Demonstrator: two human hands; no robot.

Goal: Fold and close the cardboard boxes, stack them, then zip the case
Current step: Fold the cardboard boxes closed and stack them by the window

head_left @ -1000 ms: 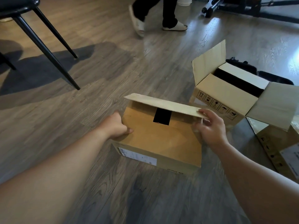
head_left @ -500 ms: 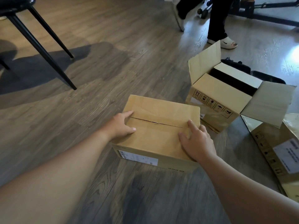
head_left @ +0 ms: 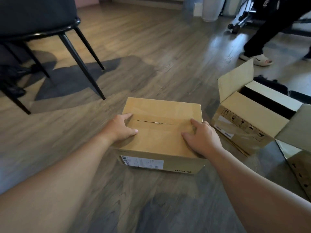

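Observation:
A brown cardboard box (head_left: pixel 161 132) sits on the wooden floor in front of me, its top flaps folded down and meeting at a seam. My left hand (head_left: pixel 120 127) rests flat on the box's left top edge. My right hand (head_left: pixel 202 137) presses flat on its right top corner. A second cardboard box (head_left: pixel 249 121) stands to the right with its flaps open and a dark gap showing inside. A black case (head_left: pixel 276 87) lies partly hidden behind that open box. A third box (head_left: pixel 301 174) shows at the right edge.
A black chair (head_left: pixel 50 39) with thin metal legs stands at the far left. Another person in dark trousers and white slippers (head_left: pixel 255 58) walks at the far right. A wheeled frame (head_left: pixel 235 26) stands at the back.
The far flap, raised a second ago, has come down and the box is closed. My right hand let go of the flap and now lies flat on top. The other person walked right.

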